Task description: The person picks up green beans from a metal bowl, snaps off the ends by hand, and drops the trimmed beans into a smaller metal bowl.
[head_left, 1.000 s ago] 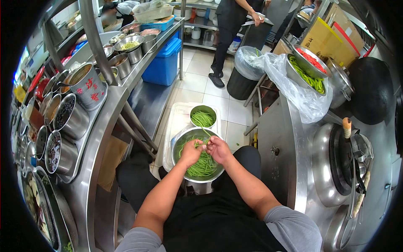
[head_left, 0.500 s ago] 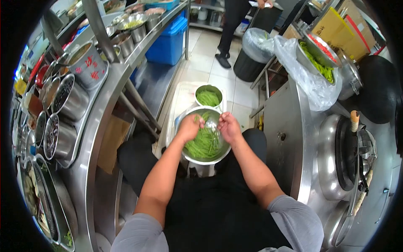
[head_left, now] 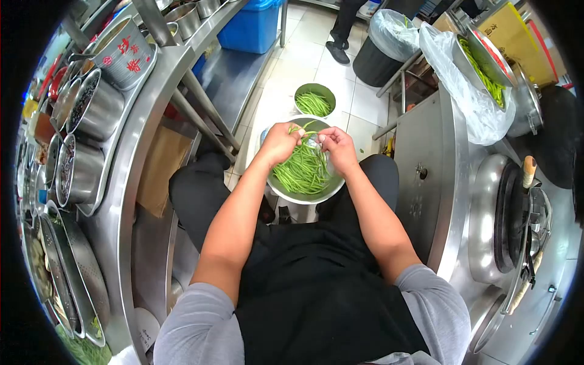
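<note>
While my left hand [head_left: 281,145] pinches slender green beans [head_left: 311,132], my right hand [head_left: 340,150] closes thumb and fingertips on their ends. Held above round silver metal bowl [head_left: 306,200], more beans inside, between my knees; smaller round metal pot [head_left: 317,89] beyond.

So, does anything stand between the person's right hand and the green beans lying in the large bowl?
Nothing visible does: the right hand is at the right side of the large bowl, and the green beans in it lie uncovered.
</note>
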